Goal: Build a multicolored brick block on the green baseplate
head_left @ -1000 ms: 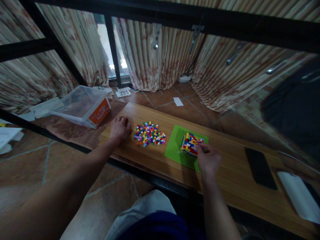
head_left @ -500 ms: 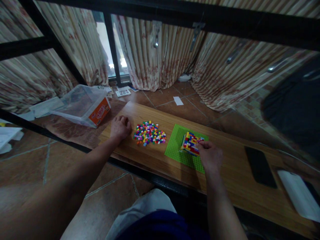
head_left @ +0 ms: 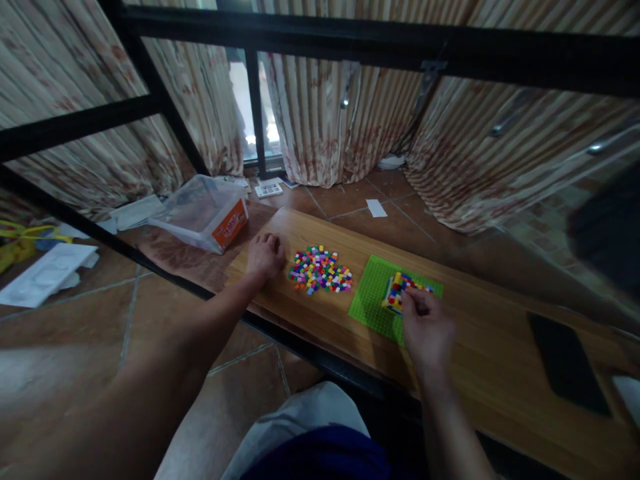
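Observation:
A small walled structure of multicoloured building bricks [head_left: 394,293] stands on a green studded baseplate [head_left: 369,301]. My right hand [head_left: 429,328] reaches over its right side, thumb and fingers pinched together at the top bricks. Whatever sits between those fingertips is hidden. A loose pile of small coloured bricks [head_left: 320,270] lies on the wooden tabletop [head_left: 310,320], left of the baseplate. My left hand [head_left: 266,257] rests on the wood just left of the pile, its fingers curled in and apart from the bricks. No object shows in it.
A clear plastic bin [head_left: 200,207] with an orange label stands beyond the table's left end. On the right part of the tabletop lies a dark flat phone-like slab [head_left: 567,363]. A black metal frame [head_left: 320,40] crosses in front of the curtains [head_left: 310,133]. Papers [head_left: 376,208] lie on the tiled floor.
The view has swung left, so everything sits further right in the picture. My right hand has shifted slightly over the brick structure, still pinched. My left hand stays beside the pile.

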### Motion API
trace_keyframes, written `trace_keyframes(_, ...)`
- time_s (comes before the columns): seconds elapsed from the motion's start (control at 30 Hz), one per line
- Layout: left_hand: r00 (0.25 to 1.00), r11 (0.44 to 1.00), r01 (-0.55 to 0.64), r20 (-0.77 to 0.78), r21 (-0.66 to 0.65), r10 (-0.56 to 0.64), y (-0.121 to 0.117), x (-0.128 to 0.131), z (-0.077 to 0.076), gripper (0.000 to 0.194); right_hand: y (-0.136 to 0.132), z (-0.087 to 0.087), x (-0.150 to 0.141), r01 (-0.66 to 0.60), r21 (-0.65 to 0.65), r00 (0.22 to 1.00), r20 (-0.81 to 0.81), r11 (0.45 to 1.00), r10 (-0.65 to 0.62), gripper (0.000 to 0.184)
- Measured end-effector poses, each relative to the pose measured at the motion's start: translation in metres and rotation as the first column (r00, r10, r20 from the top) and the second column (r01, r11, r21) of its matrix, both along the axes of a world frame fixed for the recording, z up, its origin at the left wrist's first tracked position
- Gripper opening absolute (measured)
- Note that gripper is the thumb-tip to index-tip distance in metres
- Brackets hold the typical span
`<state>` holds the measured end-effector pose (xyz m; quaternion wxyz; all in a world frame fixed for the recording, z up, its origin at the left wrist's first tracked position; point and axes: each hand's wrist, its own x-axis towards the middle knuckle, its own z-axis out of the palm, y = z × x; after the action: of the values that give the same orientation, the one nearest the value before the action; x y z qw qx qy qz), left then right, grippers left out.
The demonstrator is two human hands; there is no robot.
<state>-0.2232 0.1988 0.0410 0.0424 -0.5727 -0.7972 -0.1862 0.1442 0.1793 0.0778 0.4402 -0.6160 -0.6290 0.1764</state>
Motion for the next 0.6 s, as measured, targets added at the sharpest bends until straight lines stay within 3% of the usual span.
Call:
trace_keyframes(0.07, 1.0, 1.0, -0.008, 0.002, -0.007, 0.008, -0.001, 0.001, 0.0, 0.032, -0.011, 0.0, -0.025, -0.204, 0.022, 0.979, 0.013, 0.979, 0.203, 0.027)
trace_keyframes(0.2, 1.0, 1.0, -0.012, 0.0, 0.001, 0.012, -0.002, 0.001, -0.001, 0.031, -0.027, -0.01, -0.08, -0.523, -0.003, 0.851, 0.06, 0.852, 0.522, 0.025)
trace_keyframes(0.4, 1.0, 1.0, 0.003, -0.01, 0.014, -0.003, -0.002, 0.001, -0.001, 0.028, -0.019, -0.032, -0.124, -0.676, -0.095, 0.686, 0.282, 0.731, 0.671, 0.029)
trace_keyframes(0.6, 1.0, 1.0, 0.011, -0.004, 0.025, -0.011, -0.002, 0.0, -0.002, 0.029, -0.008, -0.036, -0.131, -0.653, -0.17, 0.621, 0.436, 0.738, 0.651, 0.026)
